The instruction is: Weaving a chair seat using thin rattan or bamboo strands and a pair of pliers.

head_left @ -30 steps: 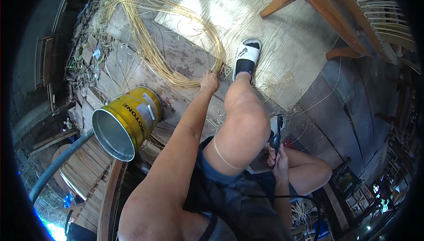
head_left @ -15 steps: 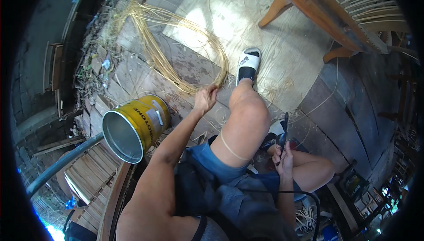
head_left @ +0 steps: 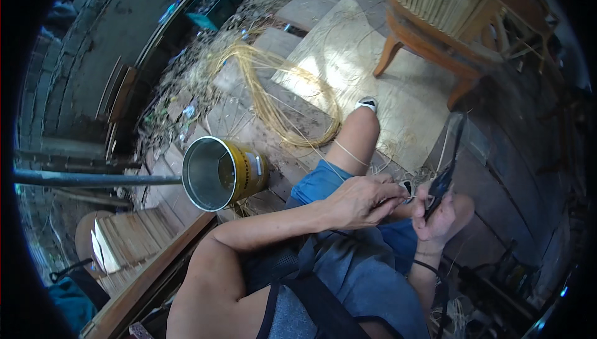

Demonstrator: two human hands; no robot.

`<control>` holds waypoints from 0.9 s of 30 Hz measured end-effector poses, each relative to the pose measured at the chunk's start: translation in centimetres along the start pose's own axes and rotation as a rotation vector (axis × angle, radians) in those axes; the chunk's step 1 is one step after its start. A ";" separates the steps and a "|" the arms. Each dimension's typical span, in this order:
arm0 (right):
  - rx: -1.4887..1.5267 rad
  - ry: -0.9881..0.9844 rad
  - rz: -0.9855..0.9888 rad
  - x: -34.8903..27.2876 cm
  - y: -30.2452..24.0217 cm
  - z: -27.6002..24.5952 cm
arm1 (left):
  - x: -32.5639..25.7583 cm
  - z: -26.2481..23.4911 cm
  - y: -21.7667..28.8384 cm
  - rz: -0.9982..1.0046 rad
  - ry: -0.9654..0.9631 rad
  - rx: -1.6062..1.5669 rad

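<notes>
Head view: knife [head_left: 443, 180] upright in right hand [head_left: 438, 215]

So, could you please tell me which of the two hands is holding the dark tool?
The right hand grips the dark tool; the left hand only pinches a thin pale strand beside it.

- The left hand [head_left: 357, 202] has left the coil of yellow cane strands [head_left: 280, 106] on the floor and now pinches a thin strand at the lap.
- It now meets the right hand [head_left: 438, 211], which holds a dark tool [head_left: 444, 177].

Tin can [head_left: 225, 174]: glossy yellow metal, dull grey inside. Beside can, dry straw-coloured cane coil [head_left: 273, 100]; behind, bare wood chair [head_left: 438, 19].
</notes>
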State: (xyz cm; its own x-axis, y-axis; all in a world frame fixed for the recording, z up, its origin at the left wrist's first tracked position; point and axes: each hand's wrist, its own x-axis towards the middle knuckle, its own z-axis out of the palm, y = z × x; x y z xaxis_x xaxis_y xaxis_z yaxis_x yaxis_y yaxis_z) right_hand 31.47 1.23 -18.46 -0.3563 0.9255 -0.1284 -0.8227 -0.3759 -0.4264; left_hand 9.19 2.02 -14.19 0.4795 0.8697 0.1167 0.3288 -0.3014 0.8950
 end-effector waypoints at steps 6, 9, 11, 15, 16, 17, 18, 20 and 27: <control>-0.400 0.140 -0.525 -7.6 -21.4 -2.3 | -2.4 -7.1 -5.5 -0.129 0.031 0.067; -0.687 0.238 -0.962 -16.7 -36.3 -6.8 | -1.6 -11.4 -11.5 -0.131 -0.004 0.279; -0.643 0.459 -1.145 -19.4 -37.8 -4.9 | 0.6 -10.5 -9.7 -0.252 -0.120 0.071; -0.316 0.810 -0.955 -16.6 -30.4 -3.6 | 4.8 -4.9 -4.2 -0.427 -0.310 -0.573; -0.604 0.825 -0.783 -16.2 -26.6 -4.0 | 6.2 -2.9 -2.9 -0.431 -0.311 -0.701; -0.643 0.739 -0.688 -15.6 -22.9 -5.2 | 7.5 -1.0 -1.8 -0.443 -0.312 -0.822; -0.535 0.777 -0.563 -12.5 -17.7 -2.3 | 7.8 0.1 -1.7 -0.418 -0.318 -0.959; -0.329 0.572 -0.351 -11.8 -11.2 -5.2 | 9.8 3.2 0.6 -0.457 -0.381 -0.913; -0.140 0.387 -0.487 -5.8 -6.8 -1.2 | 11.1 8.7 2.4 -0.493 -0.473 -0.730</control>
State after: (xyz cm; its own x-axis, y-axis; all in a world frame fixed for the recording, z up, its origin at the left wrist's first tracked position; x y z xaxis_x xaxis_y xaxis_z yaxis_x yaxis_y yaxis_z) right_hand 39.69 -1.55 -15.89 0.2517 0.9483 -0.1935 -0.7749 0.0778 -0.6272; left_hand 22.38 7.52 -14.53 0.7506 0.5403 -0.3804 0.0741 0.5033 0.8609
